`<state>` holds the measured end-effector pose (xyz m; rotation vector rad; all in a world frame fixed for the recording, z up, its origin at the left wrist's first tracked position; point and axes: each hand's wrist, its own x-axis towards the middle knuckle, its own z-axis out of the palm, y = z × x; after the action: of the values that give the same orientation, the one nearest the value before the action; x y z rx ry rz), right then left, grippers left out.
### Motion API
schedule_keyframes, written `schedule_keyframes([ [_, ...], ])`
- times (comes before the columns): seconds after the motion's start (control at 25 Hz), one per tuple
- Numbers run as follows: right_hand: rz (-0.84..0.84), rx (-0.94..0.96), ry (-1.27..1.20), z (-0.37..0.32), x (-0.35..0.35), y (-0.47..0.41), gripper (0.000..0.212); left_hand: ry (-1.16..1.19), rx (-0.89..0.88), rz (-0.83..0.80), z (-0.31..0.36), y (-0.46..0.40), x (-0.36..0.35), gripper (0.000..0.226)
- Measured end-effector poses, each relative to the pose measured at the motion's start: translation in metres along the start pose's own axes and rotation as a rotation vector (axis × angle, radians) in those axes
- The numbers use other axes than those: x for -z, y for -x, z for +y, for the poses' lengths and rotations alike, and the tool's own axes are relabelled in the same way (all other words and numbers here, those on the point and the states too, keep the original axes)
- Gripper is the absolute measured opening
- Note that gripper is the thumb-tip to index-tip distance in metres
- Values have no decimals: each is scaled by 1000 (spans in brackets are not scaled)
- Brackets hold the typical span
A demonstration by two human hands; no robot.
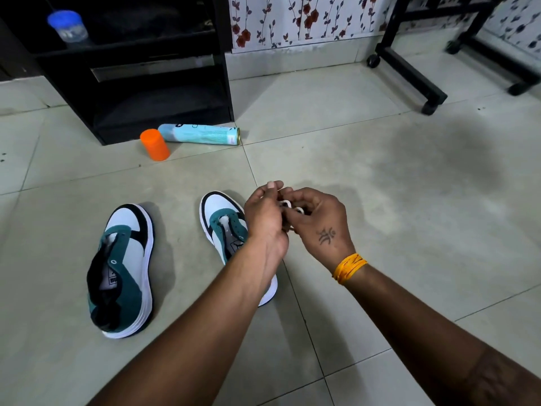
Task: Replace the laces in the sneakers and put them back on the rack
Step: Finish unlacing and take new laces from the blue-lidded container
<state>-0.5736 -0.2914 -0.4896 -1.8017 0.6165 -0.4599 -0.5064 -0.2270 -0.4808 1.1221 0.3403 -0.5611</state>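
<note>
A: Sneakers status? Left shoe [121, 268] and right shoe [225, 230] both on the floor tiles [380, 186], toes away from the person, well apart. No lace visible in either one's eyelets.

B: Lace [288, 206] is a white bundle up in the hands, just above the right shoe. Left hand [265, 221] has fingers curled, thumb and fingertip pinching it. Right hand [319, 221] also curled round it from the other side. Most of the bundle is hidden.

A: Step?

B: Looks like untangling the new lace, or finding an end. Threading not started, I'd say.

A: Next?

B: Needs a free tip, then down to the lowest eyelets. Right shoe is nearest.

A: Rack?

B: Black rack [131, 83] at the back, lower shelves too dark to read.

A: Containers?

B: Blue-lidded jar [68, 26] on the top shelf, contents unclear. Spray can [202, 133] lies on its side by the rack, orange cap [155, 144] off, touching it.
</note>
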Motion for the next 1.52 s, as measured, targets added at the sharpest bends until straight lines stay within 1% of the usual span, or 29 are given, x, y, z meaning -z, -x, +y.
schedule_keyframes([
  [0.04, 41, 49, 56, 0, 0, 5, 14, 50, -7, 30, 5, -2, 3, 23],
  [0.12, 104, 120, 193, -1, 3, 9, 27, 83, -29, 68, 14, -4, 6, 25],
  [0.16, 71, 97, 184, -2, 4, 9, 34, 82, -39, 66, 18, -4, 7, 26],
  [0.2, -18, 29, 101, -4, 4, 9, 40, 84, -48, 47, 22, -4, 7, 29],
  [0.28, -223, -161, -183, -9, 2, 10, 45, 99, -57, -11, 26, -3, 6, 38],
  [0.32, -272, -234, -305, -9, 1, 10, 42, 89, -68, -30, 29, -1, 5, 42],
  [0.36, -280, -273, -379, -9, 1, 12, 35, 56, -92, -37, 30, 0, 4, 45],
  [0.44, -221, -268, -409, -14, 2, 17, 21, -80, -186, -30, 30, 2, 6, 46],
  [0.52, -167, -246, -403, -20, 4, 20, 18, -247, -277, -34, 25, 4, 9, 42],
  [0.56, -151, -243, -408, -20, 5, 19, 19, -312, -285, -59, 22, 4, 10, 38],
  [0.64, -123, -263, -458, -21, 6, 18, 17, -366, -223, -166, 17, 5, 11, 33],
  [0.72, -108, -279, -541, -22, 7, 17, 18, -368, -158, -255, 14, 5, 11, 33],
  [0.84, -123, -268, -617, -22, 9, 17, 29, -390, -169, -224, 7, 7, 12, 33],
  [0.92, -148, -228, -605, -21, 9, 17, 33, -348, -185, -195, 0, 9, 13, 32],
  [0.96, -146, -181, -536, -19, 8, 17, 30, -322, -185, -189, -3, 11, 13, 31],
  [1.0, -114, -110, -400, -16, 6, 17, 23, -300, -177, -191, -6, 12, 13, 31],
  [1.04, -69, -30, -230, -12, 5, 17, 18, -277, -161, -201, -10, 13, 13, 30],
  [1.12, 63, 68, 45, -2, 1, 14, 19, -238, -130, -211, -16, 16, 10, 29],
  [1.2, 179, 101, 181, 3, 0, 12, 16, -220, -120, -160, -21, 15, 7, 30],
  [1.24, 203, 109, 219, 4, 1, 13, 16, -210, -118, -123, -22, 14, 6, 30],
  [1.32, 184, 115, 196, 6, 2, 17, 16, -159, -113, -35, -20, 11, 5, 31],
  [1.4, 128, 83, 53, 8, 2, 22, 13, -61, -69, 28, -15, 8, 4, 27],
  [1.48, 46, -8, -134, 8, 2, 21, 13, 12, -34, 17, -13, 6, 3, 25],
  [1.52, 21, -59, -213, 8, 2, 20, 14, 14, -29, -9, -14, 5, 2, 26],
])
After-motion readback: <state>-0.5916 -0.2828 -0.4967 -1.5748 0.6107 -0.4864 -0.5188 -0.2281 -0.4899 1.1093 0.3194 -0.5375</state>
